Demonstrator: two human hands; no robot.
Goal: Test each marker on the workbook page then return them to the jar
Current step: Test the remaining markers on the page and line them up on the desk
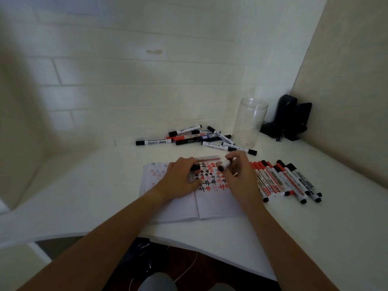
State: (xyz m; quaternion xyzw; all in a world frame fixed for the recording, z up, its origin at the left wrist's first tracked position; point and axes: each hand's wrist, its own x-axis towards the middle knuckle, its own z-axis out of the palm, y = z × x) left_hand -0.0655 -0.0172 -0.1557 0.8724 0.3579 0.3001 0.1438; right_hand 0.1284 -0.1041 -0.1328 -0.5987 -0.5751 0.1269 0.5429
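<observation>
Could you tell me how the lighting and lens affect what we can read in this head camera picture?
Head view: dim, even light with a greenish cast; wide-angle lens bows the table edge and wall lines; the clear jar is faint against the wall; the marks on the workbook read clearly; the left hand and right hand are slightly soft, so the marker print is unreadable.

Home desk nook: white table, brick-pattern wall.
</observation>
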